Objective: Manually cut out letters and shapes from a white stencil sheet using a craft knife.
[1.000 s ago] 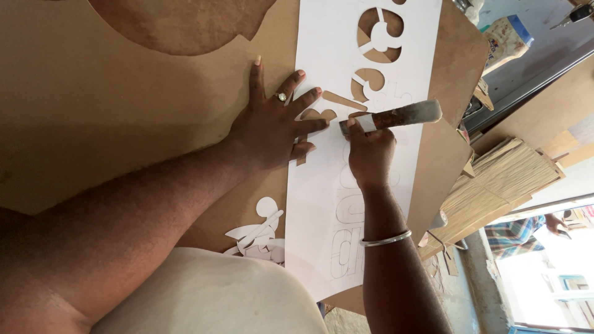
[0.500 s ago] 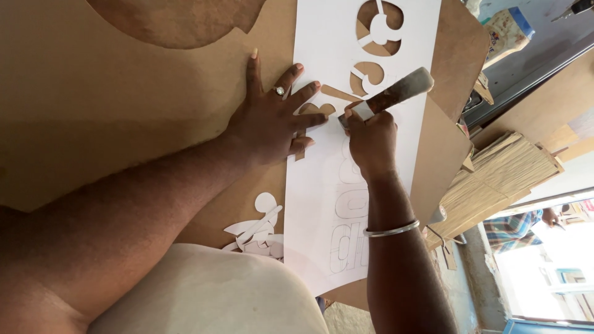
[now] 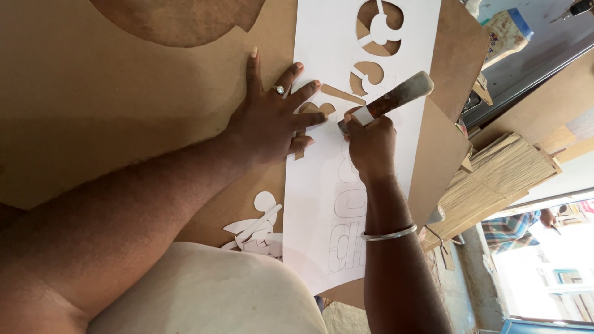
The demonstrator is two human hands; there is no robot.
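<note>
A long white paper sheet [image 3: 322, 204] with cut-out shapes and pencilled outlines lies on a brown board [image 3: 124, 93]. My left hand [image 3: 272, 120], a ring on one finger, presses flat on the sheet's left edge with fingers spread. My right hand [image 3: 371, 145], a metal bangle on its wrist, grips a knife with a brown wooden handle [image 3: 396, 96]. Its blade end meets the paper just beside my left fingertips.
White paper offcuts [image 3: 257, 226] lie on the board near my lap. A bundle of straw-coloured sticks [image 3: 495, 179] lies to the right of the board. Another person in a checked cloth [image 3: 507, 222] stands at the far right. A darker brown cut shape [image 3: 179, 18] sits at the top.
My right hand and the knife have shifted slightly, the handle tilting more upward. My left hand stays pressed on the sheet.
</note>
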